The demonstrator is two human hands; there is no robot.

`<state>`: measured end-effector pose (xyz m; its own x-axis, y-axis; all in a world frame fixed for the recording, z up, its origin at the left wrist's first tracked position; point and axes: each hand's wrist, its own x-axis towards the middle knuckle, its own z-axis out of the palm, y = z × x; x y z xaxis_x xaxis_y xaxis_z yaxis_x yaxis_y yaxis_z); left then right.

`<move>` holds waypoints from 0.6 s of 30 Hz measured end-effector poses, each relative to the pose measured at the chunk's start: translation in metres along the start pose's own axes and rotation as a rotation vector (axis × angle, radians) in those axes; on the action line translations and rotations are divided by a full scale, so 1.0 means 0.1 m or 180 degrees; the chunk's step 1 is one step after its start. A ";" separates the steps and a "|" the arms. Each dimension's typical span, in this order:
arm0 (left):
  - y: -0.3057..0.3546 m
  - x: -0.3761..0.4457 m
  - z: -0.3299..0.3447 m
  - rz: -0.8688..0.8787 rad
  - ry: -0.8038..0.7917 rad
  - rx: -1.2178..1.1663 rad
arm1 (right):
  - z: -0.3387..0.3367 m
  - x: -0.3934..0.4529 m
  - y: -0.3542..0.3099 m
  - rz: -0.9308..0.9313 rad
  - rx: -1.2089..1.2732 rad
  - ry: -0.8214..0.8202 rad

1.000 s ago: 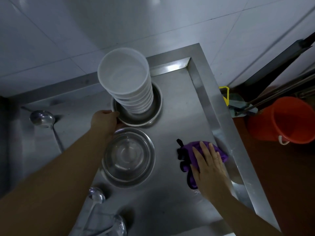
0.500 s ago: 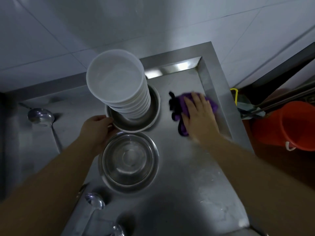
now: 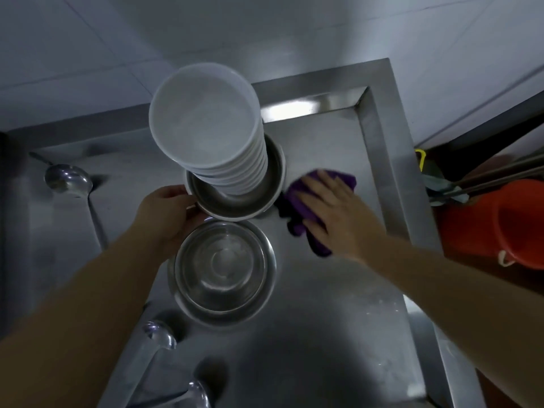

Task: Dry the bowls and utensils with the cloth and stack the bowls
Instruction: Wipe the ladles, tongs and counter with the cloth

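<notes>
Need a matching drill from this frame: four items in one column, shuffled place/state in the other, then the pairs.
Items:
1. purple cloth
2. white bowl stack
3. empty steel bowl
4. orange bucket

Places/states:
A. on the floor, right of the counter
B. nearest the camera, nothing inside
C. flat under the right hand
D. standing inside the far steel bowl, whose rim the left hand holds

Pairs: 1-C, 2-D, 3-B, 4-A

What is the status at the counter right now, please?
Left hand grips rim of steel bowl holding white bowl stack. Right hand flat on purple cloth, beside that bowl. Second steel bowl empty, unobstructed.
</notes>
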<state>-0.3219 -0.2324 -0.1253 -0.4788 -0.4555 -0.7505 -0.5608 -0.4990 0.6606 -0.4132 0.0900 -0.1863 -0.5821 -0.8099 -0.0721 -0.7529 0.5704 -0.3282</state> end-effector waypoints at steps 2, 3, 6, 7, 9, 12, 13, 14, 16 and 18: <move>0.02 0.00 0.01 0.0057 -0.0020 0.0062 | -0.01 -0.28 -0.01 -0.0274 -0.0073 -0.0268; 0.02 -0.01 0.01 0.0087 -0.0005 0.0112 | -0.06 -0.30 0.06 -0.0413 -0.0128 -0.0350; 0.02 0.00 0.00 0.0128 0.0028 0.0272 | -0.25 0.11 0.35 -0.0010 -0.0268 -0.0117; 0.02 0.00 -0.01 0.0131 0.0038 0.0289 | -0.34 0.33 0.42 0.0455 -0.0183 0.0054; 0.00 0.01 0.00 0.0139 0.0049 0.0297 | -0.43 0.73 0.50 0.1302 -0.0036 0.0193; 0.00 0.00 0.04 0.0153 0.0076 0.0281 | -0.35 0.91 0.44 0.1570 0.0086 0.0190; 0.00 0.00 0.06 0.0155 0.0075 0.0266 | -0.32 0.83 0.40 0.1510 0.0060 0.0191; 0.01 -0.01 0.09 0.0160 0.0066 0.0263 | -0.28 0.70 0.34 0.1426 0.0022 0.0197; 0.01 -0.04 0.15 0.0174 0.0059 0.0258 | -0.20 0.33 0.20 0.1287 -0.0010 0.0149; 0.00 -0.05 0.25 0.0165 0.0062 0.0196 | -0.09 -0.10 0.02 0.1222 -0.0010 0.0073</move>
<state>-0.3362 -0.2119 -0.1218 -0.4953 -0.4941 -0.7145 -0.5764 -0.4285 0.6958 -0.4114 0.1007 -0.1773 -0.8286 -0.5341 -0.1680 -0.4798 0.8320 -0.2785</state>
